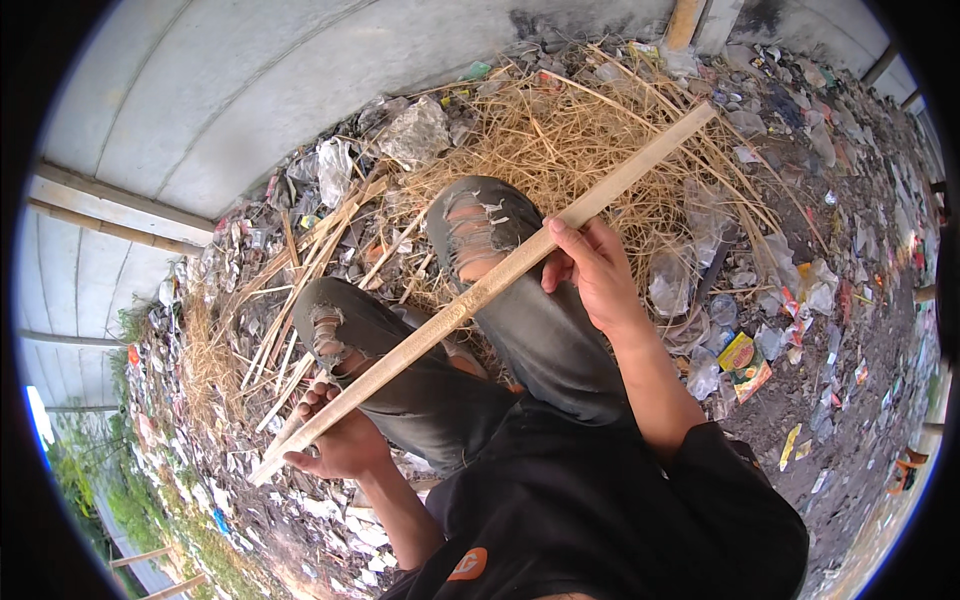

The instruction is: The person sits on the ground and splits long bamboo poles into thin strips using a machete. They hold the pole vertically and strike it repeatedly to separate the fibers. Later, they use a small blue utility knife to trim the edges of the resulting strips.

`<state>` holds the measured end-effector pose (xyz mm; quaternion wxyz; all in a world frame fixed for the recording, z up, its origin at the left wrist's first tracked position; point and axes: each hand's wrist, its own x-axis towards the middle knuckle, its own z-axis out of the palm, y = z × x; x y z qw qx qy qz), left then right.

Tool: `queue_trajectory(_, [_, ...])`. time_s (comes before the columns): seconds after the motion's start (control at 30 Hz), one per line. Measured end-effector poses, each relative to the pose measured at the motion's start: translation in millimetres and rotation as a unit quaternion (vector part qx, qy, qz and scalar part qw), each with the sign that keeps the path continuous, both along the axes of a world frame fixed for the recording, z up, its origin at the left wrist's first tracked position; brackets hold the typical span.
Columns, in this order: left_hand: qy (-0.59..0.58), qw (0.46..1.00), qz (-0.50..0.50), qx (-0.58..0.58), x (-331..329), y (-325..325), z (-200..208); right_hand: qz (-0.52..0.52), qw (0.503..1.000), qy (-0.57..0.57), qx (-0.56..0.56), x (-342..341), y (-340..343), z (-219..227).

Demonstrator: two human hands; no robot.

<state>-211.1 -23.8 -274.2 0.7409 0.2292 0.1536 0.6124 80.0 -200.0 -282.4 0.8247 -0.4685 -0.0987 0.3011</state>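
Note:
A long, flat bamboo slat (pixel 450 315) lies slantwise across my raised knees, from the lower left to the upper right. My left hand (pixel 345 440) is closed around its near-left end, with the thumb along the edge and the fingers partly behind it. Beside those fingers shows a short pale piece; I cannot tell whether it belongs to the same slat. Past the middle of the slat, my right hand (pixel 600 275) pinches it, thumb on top and fingers curled beneath. The far end sticks out free over a heap of thin bamboo shavings (pixel 540 125).
Several split bamboo strips (pixel 310 270) lie on the ground left of my knees. Plastic bags and scraps of litter (pixel 745 365) cover the ground around. A grey panel wall (pixel 300 90) stands behind the shavings, with a wooden post (pixel 685 22) against it.

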Motion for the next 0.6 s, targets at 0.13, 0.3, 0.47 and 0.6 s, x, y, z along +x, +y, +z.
queue_trajectory(0.13, [0.260, 0.943, -0.205, 0.032, -27.4, -57.7, -31.2, 0.015, 0.999, -0.031, -0.042, 8.4, -16.2, 0.2])
queue_trajectory(0.3, [0.465, 0.727, -0.223, 0.453, 4.1, -96.7, 19.6, 0.045, 0.992, -0.078, -0.086, 4.7, -12.2, -0.8])
queue_trajectory(0.47, [0.571, 0.632, -0.073, 0.520, 94.4, -76.5, 24.4, 0.042, 0.979, -0.149, -0.135, 8.0, -18.1, -22.2])
queue_trajectory(0.6, [0.573, 0.609, -0.080, 0.542, 114.5, -69.8, -9.5, -0.052, 0.966, -0.104, -0.229, 29.1, -54.1, -80.7])
